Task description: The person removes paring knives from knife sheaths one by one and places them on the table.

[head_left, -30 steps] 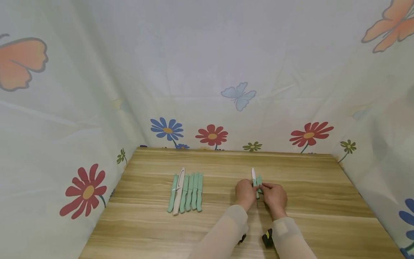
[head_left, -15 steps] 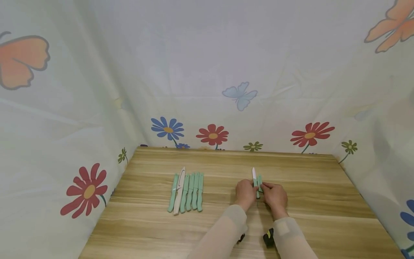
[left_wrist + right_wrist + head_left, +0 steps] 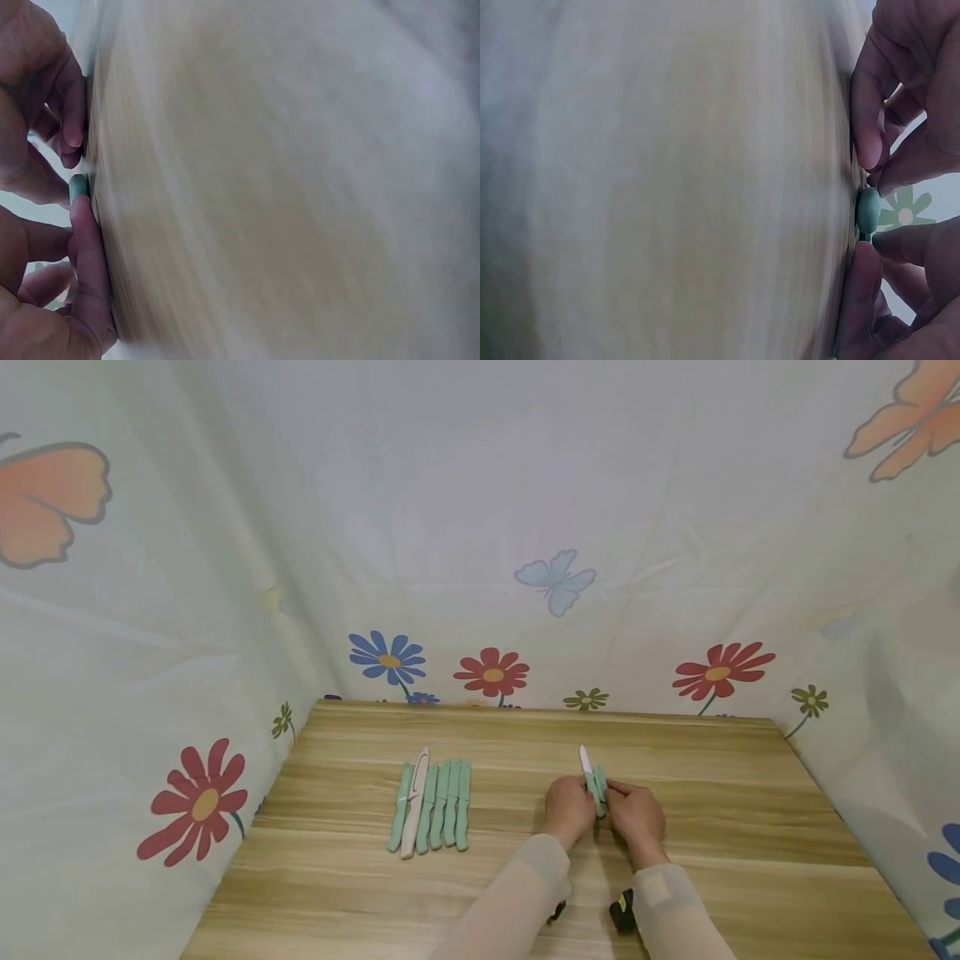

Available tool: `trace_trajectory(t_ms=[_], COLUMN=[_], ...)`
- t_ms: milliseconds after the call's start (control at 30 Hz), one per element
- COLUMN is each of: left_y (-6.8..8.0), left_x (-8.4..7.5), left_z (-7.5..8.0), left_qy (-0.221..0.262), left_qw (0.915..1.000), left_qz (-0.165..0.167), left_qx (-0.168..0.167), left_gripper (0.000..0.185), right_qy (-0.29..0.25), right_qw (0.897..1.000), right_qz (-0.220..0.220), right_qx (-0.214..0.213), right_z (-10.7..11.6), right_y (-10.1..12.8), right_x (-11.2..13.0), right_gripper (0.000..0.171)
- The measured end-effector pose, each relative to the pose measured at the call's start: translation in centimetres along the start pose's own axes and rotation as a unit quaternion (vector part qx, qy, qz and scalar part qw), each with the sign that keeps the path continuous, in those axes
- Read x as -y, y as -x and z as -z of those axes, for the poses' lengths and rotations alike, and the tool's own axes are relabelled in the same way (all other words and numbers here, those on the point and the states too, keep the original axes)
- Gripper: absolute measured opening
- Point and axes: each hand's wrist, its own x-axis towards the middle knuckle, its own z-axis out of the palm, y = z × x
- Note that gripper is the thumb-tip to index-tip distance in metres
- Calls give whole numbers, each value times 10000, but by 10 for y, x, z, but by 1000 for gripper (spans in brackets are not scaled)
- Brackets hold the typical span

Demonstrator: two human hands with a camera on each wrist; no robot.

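Observation:
A small knife [image 3: 586, 765] with a white blade and a mint-green handle points away from me, right of the table's middle. My left hand [image 3: 577, 797] pinches its handle from the left. My right hand [image 3: 619, 795] pinches a mint-green sheath [image 3: 602, 779] that lies tight against the knife's right side. In the left wrist view the fingers [image 3: 75, 127] curl round a green end [image 3: 79, 185] against the blurred tabletop. The right wrist view shows my fingertips [image 3: 870, 142] closed about a rounded green end [image 3: 868, 210].
A row of several mint-green sheathed knives [image 3: 448, 802] with one white piece [image 3: 415, 802] among them lies left of centre on the wooden table [image 3: 712, 760]. Flowered cloth walls [image 3: 187, 635] close off the left, back and right sides.
The knife's blade has shifted slightly left and away from me and leans more to the left. Both hands stay in the same place, and the row of knives has not moved.

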Motion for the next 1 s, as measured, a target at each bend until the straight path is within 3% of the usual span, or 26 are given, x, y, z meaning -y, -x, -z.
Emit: trace_trajectory(t_ms=[267,500,767,1000], left_y=[-2,-4,0,16], left_x=[-1,-2,-5,-3], left_z=[0,-3,0,15], left_qy=[-540,-659,-103,881], left_qw=[9980,9976,9998,9948], left_qz=[-301,-219,72,172], left_qx=[-105,58,182,482], left_gripper=[18,36,55,59], right_qy=[108,75,52,-480], right_qw=[9997,9998,9998,9974], right_qz=[167,124,161,326], right_qx=[-106,-112,112,437], right_z=[-2,0,3,4], right_y=[-1,1,3,12], right_x=[-3,-2,-1,-6], right_gripper=[38,39,50,57])
